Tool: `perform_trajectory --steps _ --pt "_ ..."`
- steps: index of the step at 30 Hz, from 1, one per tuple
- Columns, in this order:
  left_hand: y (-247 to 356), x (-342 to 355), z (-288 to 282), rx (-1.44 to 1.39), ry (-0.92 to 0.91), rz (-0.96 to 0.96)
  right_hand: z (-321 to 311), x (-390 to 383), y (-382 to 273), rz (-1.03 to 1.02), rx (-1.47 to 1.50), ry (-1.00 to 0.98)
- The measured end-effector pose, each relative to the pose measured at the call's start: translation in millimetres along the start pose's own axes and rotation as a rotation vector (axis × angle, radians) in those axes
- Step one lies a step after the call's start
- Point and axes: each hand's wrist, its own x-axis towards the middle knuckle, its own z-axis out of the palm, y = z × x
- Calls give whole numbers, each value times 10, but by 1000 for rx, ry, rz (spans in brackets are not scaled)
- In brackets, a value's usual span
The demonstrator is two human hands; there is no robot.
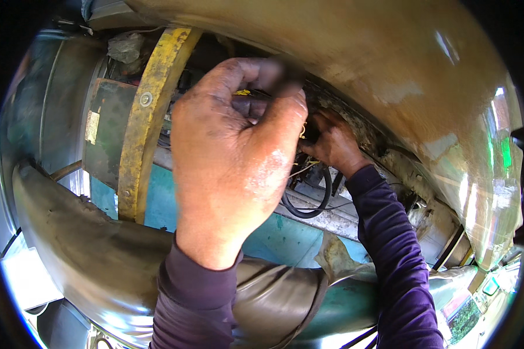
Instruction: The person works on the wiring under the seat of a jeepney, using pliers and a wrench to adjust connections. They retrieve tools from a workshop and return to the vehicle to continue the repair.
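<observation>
My left hand [233, 151] is raised close in the middle of the view, thumb and fingers curled together in a pinch. A dark blur covers its fingertips, so whatever is in them cannot be made out. Farther off and to the right, my right hand [337, 145] reaches into the machine's opening with its fingers bent inward among thin wires [304, 170]. Its fingertips are in shadow, and what they grip is hidden. Just below that hand loops a thick black cable [306, 215].
A worn yellow metal bar [149, 110] crosses the opening on the left, beside a rusty brown box [112, 125]. A big brownish curved panel [402, 70] hangs over the top right. Brown padded covering [99, 256] lines the near edge, with blue-green surface [163, 200] behind it.
</observation>
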Motion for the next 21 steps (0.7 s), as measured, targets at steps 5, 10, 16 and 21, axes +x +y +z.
perform_trajectory --steps 5,10,16,21 --pt "-7 -7 20 -1 0 -10 11 5 -24 34 63 -13" --pt "16 -12 16 -35 -11 -46 -41 14 -18 82 76 -88" --pt "44 -26 24 -24 -2 -53 -134 37 -7 -36 74 -134" --pt "47 -21 34 -13 -8 -38 -156 58 35 -55 99 -161"
